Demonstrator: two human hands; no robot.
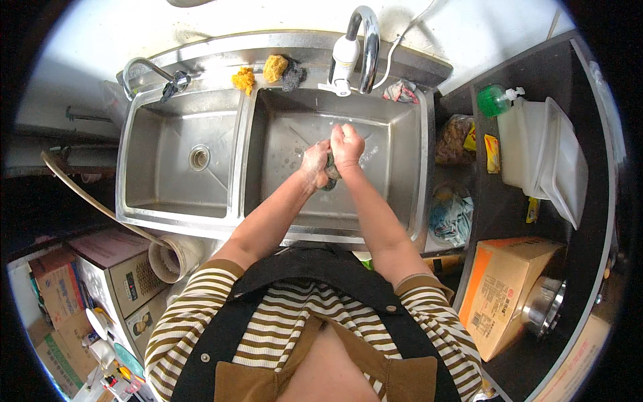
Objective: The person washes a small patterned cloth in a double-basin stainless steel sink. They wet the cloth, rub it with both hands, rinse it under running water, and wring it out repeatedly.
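Note:
Both my hands are together over the right basin of a stainless steel double sink (281,201). My left hand (316,162) and my right hand (347,145) are wet, with fingers curled. Between and below them shows a dark, greyish-green thing (330,173), partly hidden; what it is I cannot tell, nor which hand grips it. Water drops lie on the basin floor around the hands. A chrome faucet with a white body (345,60) stands behind the basin. On the back rim rest a yellow sponge (275,68), an orange scrubber (243,80), a dark mesh scourer (293,75) and a crumpled cloth (401,92).
A second faucet (150,65) stands over the left basin. At right, dark shelves hold a green soap bottle (493,100), white plastic containers (532,145) and a cardboard box (502,296). A bucket (176,259) with a long handle in it stands at lower left.

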